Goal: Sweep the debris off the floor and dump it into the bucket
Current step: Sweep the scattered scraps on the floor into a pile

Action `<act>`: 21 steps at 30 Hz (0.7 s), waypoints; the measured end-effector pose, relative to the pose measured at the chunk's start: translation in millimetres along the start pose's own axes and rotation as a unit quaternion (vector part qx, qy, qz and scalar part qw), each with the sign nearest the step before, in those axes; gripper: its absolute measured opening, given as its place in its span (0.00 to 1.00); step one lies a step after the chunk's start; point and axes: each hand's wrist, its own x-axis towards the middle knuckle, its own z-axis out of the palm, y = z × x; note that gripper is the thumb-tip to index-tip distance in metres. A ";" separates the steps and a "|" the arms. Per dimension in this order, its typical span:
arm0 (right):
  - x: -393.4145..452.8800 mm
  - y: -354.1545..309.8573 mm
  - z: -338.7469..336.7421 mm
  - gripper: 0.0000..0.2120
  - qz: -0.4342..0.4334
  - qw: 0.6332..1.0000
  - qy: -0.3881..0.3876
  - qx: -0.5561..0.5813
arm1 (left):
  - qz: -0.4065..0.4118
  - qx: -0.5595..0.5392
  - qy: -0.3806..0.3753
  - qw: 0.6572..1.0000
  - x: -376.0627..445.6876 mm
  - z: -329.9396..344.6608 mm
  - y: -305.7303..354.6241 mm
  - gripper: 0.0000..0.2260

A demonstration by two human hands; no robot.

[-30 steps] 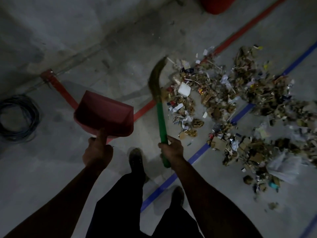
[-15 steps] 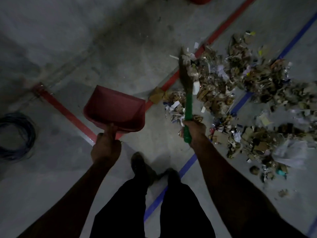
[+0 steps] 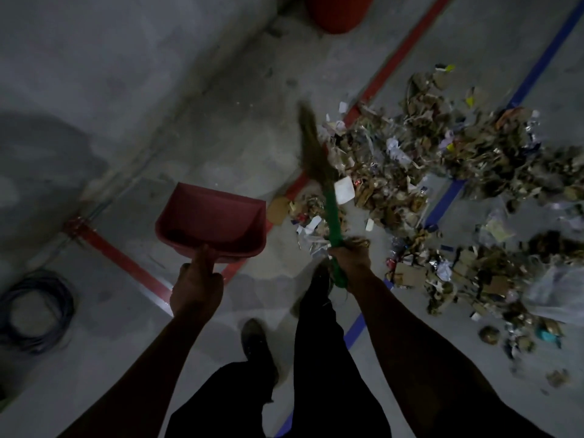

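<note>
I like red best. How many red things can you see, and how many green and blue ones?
Red: 3, the dustpan, the bucket, the floor line
Green: 1, the broom handle
Blue: 1, the floor line
Total: 5

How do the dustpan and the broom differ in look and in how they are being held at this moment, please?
The dustpan is red, broad and scoop-shaped; the broom is long and thin, with a green handle and brownish bristles. The left hand grips the dustpan by its rear handle, and the pan looks empty. The right hand grips the broom's handle, its bristles lying against the debris. Both point away from the person, towards the pile's near edge.
</note>
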 end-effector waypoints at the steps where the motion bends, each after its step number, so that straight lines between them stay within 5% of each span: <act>1: 12.1 -8.1 -11.6 0.14 0.010 1.000 0.000 0.019 | 0.003 0.003 0.002 1.000 6.3 1.2 13.0 0.29; 10: 98.4 -61.4 -108.4 0.04 0.103 0.981 -0.032 0.160 | -0.032 0.006 0.010 0.999 44.2 21.1 139.5 0.29; 21: 152.9 -75.6 -198.7 0.05 0.121 0.945 0.068 0.296 | 0.036 0.059 -0.009 0.998 66.3 56.7 229.4 0.31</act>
